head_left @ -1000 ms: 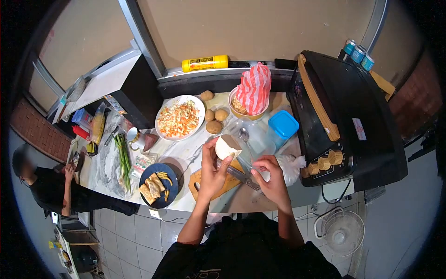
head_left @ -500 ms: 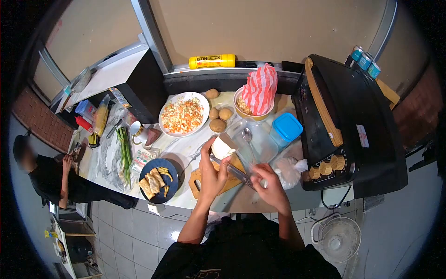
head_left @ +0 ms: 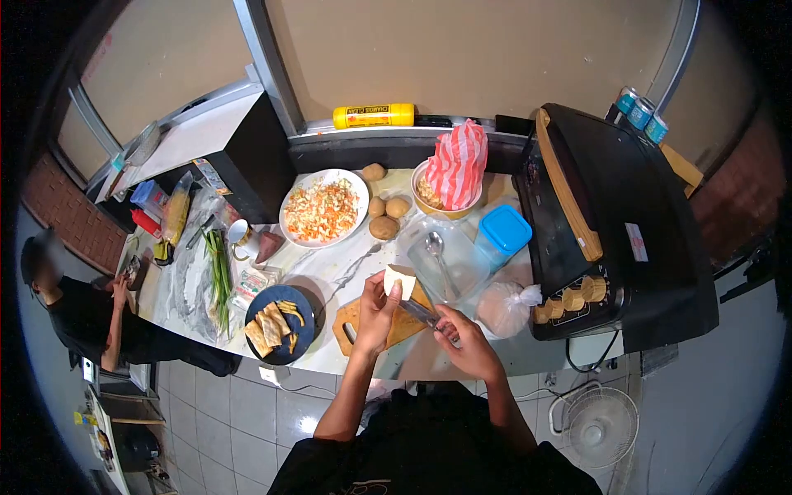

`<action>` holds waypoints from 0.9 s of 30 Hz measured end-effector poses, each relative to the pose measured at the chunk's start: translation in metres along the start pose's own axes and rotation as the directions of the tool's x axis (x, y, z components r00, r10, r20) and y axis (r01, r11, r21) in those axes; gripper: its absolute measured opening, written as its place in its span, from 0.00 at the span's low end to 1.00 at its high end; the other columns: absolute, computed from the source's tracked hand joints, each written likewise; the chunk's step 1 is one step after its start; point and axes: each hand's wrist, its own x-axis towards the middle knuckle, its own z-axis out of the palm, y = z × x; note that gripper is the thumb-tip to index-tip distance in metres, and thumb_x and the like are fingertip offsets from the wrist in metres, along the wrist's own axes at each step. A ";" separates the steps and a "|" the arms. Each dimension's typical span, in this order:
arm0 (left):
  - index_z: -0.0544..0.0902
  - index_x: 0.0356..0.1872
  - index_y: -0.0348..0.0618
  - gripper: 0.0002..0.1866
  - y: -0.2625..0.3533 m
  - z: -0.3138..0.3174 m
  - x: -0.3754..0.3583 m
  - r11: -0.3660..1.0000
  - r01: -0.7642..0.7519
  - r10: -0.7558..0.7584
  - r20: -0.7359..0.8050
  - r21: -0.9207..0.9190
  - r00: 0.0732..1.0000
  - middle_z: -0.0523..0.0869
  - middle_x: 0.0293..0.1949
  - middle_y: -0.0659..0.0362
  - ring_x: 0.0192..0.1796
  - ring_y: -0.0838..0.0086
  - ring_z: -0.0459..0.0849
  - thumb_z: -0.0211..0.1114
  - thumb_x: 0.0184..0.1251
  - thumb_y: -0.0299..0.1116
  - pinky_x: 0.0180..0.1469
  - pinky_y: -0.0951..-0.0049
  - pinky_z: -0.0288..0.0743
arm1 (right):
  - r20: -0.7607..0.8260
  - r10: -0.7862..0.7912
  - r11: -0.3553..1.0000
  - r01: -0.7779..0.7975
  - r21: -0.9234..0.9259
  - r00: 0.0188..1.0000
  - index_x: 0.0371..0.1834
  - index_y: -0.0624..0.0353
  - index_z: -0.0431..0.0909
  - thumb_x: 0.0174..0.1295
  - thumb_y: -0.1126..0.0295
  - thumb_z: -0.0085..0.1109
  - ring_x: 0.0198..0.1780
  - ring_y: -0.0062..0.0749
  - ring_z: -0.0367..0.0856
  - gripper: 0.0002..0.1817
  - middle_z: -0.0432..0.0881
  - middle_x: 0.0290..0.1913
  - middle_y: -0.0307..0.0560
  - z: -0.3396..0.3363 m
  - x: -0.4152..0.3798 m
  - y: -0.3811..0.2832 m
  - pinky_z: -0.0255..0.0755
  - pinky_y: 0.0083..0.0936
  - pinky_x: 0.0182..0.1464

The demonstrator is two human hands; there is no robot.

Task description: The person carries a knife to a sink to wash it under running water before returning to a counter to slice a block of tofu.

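Note:
A pale, flat-sided block of food (head_left: 399,281) is held up in my left hand (head_left: 379,310), the thumb pressed on its face. Just right of it, my right hand (head_left: 464,337) is closed around the handle of a knife (head_left: 419,312). The blade points up and left, its tip near the block. Both hands are above the wooden cutting board (head_left: 388,330). Behind them stands a clear plastic container (head_left: 464,266) with a metal spoon (head_left: 435,242) in it.
Beyond are a bowl of chopped vegetables (head_left: 323,208), potatoes (head_left: 384,228) and a blue-lidded box (head_left: 505,228). A dark plate (head_left: 302,337) with folded pastries sits left, a black oven (head_left: 635,239) right. A co-worker (head_left: 82,313) stands far left.
The block has moved slightly down and its flat face now shows. My right hand has shifted a little left and down with the knife. The view has shifted slightly.

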 end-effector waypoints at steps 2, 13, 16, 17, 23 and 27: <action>0.67 0.59 0.37 0.21 0.001 0.003 -0.005 0.999 -0.003 0.002 0.025 0.032 1.000 0.77 0.54 0.53 0.57 0.73 0.74 0.61 0.71 0.33 0.60 0.71 0.67 | 0.008 -0.015 1.000 0.015 -0.004 1.000 0.62 0.64 0.70 0.61 0.77 0.60 0.35 0.29 0.81 0.24 0.80 0.40 0.49 0.000 0.000 -0.001 0.76 0.24 0.40; 0.66 0.62 0.34 0.25 -0.027 -0.031 -0.020 0.934 -0.212 0.224 -0.009 0.289 0.975 0.78 0.51 0.53 0.54 0.72 0.78 0.63 0.69 0.29 0.58 0.72 0.72 | 0.039 -0.050 0.721 0.063 -0.690 0.998 0.50 0.62 0.75 0.56 0.69 0.60 0.48 0.52 0.73 0.18 0.75 0.45 0.56 0.018 -0.019 0.048 0.65 0.47 0.54; 0.66 0.63 0.32 0.25 -0.024 -0.038 -0.026 0.934 -0.146 0.169 -0.044 0.326 0.985 0.75 0.54 0.52 0.59 0.70 0.73 0.63 0.68 0.27 0.62 0.69 0.65 | 0.023 0.004 0.668 0.015 -0.744 1.000 0.49 0.63 0.75 0.55 0.69 0.61 0.50 0.52 0.72 0.18 0.74 0.46 0.56 0.025 -0.025 0.054 0.63 0.46 0.55; 0.65 0.64 0.31 0.27 -0.029 -0.041 -0.027 0.925 -0.136 0.173 -0.074 0.355 0.982 0.76 0.55 0.51 0.59 0.69 0.74 0.64 0.68 0.30 0.62 0.69 0.66 | 0.030 0.003 0.653 0.021 -0.757 1.000 0.49 0.63 0.74 0.54 0.69 0.62 0.50 0.52 0.71 0.20 0.74 0.46 0.56 0.028 -0.026 0.064 0.63 0.46 0.55; 0.64 0.65 0.31 0.28 -0.041 -0.048 -0.033 0.822 -0.173 0.264 -0.094 0.542 0.960 0.79 0.50 0.48 0.53 0.67 0.80 0.63 0.69 0.30 0.57 0.70 0.73 | 0.002 -0.036 0.638 0.024 -0.769 0.999 0.45 0.65 0.76 0.55 0.71 0.59 0.49 0.51 0.72 0.15 0.74 0.43 0.56 0.035 -0.022 0.071 0.65 0.44 0.53; 0.65 0.64 0.30 0.28 -0.039 -0.044 -0.036 0.846 -0.111 0.206 -0.128 0.521 0.970 0.76 0.53 0.49 0.57 0.65 0.77 0.63 0.69 0.32 0.59 0.68 0.71 | -0.022 -0.040 0.647 0.009 -0.762 0.999 0.41 0.66 0.76 0.56 0.73 0.55 0.47 0.51 0.74 0.11 0.75 0.42 0.56 0.039 -0.019 0.075 0.66 0.43 0.52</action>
